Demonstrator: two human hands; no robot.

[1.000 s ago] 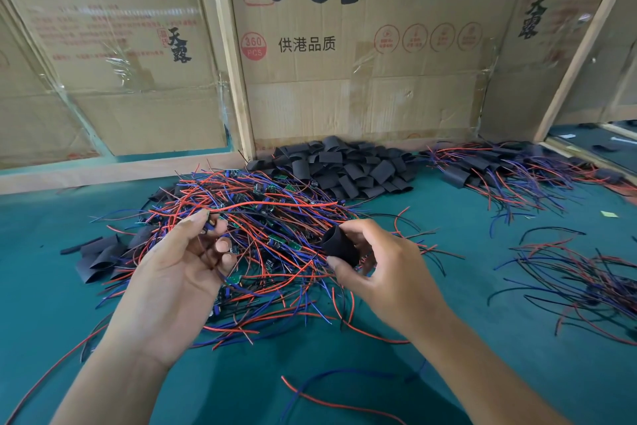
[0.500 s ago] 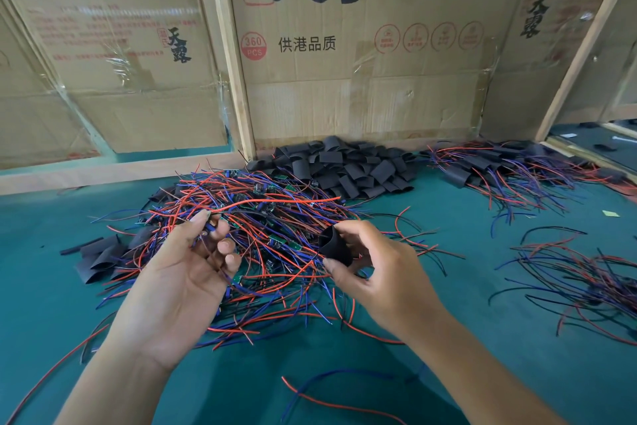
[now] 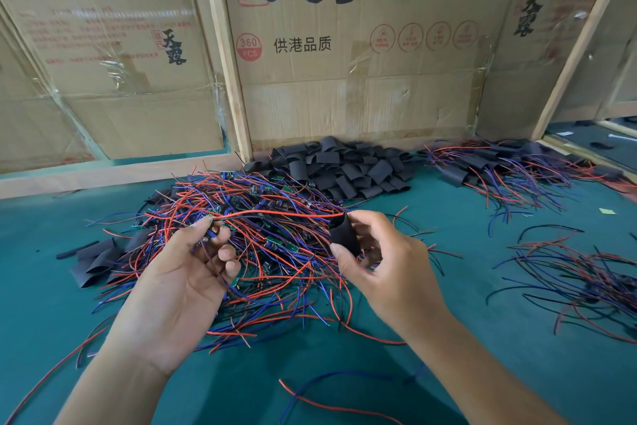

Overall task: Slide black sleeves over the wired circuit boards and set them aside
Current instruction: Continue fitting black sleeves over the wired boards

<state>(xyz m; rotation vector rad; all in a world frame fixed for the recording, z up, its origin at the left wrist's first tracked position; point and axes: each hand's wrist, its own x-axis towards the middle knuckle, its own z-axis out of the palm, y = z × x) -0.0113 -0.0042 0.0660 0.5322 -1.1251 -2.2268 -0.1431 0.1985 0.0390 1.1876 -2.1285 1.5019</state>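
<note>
Since a moment ago the left hand (image 3: 179, 286) has lifted a small wired circuit board (image 3: 213, 235), fingers pinching it, toward the short black tube sleeve (image 3: 344, 234) the right hand (image 3: 382, 269) pinches above the tangled wire pile (image 3: 262, 245), so sleeving looks imminent.

Two bare forearms enter from the lower edge of the head view. Left hand (image 3: 179, 290) and right hand (image 3: 389, 269) carry no gloves, rings, watch or wristbands. No sleeve reaches either wrist. Fingernails are short and unpainted where visible. Nothing else of the person is in view.
</note>
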